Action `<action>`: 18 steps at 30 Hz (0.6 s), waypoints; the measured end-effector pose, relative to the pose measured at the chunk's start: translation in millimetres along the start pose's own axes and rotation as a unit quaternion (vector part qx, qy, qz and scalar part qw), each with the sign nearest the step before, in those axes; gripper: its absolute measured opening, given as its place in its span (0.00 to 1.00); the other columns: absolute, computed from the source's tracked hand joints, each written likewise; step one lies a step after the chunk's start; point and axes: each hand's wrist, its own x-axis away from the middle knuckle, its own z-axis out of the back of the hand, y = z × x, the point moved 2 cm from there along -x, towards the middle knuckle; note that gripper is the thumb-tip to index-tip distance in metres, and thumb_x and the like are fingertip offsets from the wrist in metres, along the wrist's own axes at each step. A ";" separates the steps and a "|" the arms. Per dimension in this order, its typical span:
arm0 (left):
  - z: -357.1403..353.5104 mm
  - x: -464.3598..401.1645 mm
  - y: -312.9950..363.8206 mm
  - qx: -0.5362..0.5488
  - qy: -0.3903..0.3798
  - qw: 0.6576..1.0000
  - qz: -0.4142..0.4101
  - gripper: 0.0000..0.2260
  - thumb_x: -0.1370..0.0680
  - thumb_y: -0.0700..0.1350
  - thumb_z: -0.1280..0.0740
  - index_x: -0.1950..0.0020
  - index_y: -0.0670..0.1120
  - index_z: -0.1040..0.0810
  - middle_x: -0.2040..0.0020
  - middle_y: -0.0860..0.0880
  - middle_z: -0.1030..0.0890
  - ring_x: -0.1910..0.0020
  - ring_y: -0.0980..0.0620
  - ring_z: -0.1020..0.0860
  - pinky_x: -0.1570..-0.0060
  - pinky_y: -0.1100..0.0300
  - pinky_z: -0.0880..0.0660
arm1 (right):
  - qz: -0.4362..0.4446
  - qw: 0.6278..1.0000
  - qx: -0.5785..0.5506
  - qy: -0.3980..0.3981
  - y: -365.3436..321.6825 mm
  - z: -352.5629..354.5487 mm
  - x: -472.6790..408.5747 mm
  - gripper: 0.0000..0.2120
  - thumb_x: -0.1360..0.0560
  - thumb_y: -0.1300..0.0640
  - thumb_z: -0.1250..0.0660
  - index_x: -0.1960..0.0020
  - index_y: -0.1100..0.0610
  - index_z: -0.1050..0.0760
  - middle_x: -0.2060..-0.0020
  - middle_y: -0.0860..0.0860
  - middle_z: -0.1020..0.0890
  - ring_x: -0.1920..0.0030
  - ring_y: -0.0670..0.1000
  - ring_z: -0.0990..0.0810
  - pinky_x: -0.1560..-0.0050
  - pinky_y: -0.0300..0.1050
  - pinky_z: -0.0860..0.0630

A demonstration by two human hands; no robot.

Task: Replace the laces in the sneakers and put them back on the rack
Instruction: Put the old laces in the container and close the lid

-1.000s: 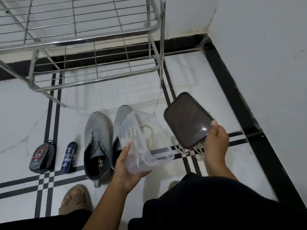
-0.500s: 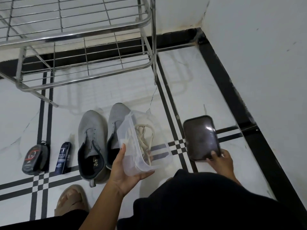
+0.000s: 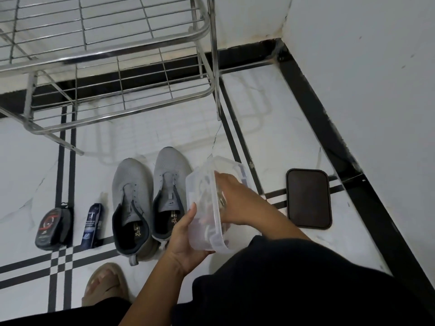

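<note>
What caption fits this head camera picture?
Left hand holds clear tub, right hand reaches inside, beside laceless grey sneakers.

Grey sneakers (image 3: 150,203), dark brown lid (image 3: 308,198), white floor (image 3: 277,147) with black stripes.

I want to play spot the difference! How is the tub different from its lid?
The tub is see-through; the lid is dark brown. The tub is up off the floor, held tilted by the left hand; the lid lies flat on the floor. The right hand reaches into the tub; nothing touches the lid. Both are rounded rectangles.
</note>
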 end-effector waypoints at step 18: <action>28.9 11.5 49.3 0.172 0.005 0.981 -0.090 0.45 0.39 0.59 0.22 0.26 0.49 0.34 0.29 0.35 0.32 0.30 0.32 0.33 0.40 0.30 0.32 | -0.050 0.910 -0.410 0.048 25.8 61.3 -26.3 0.11 0.29 0.70 0.28 0.48 0.64 0.24 0.60 0.54 0.17 0.62 0.50 0.16 0.63 0.42 0.19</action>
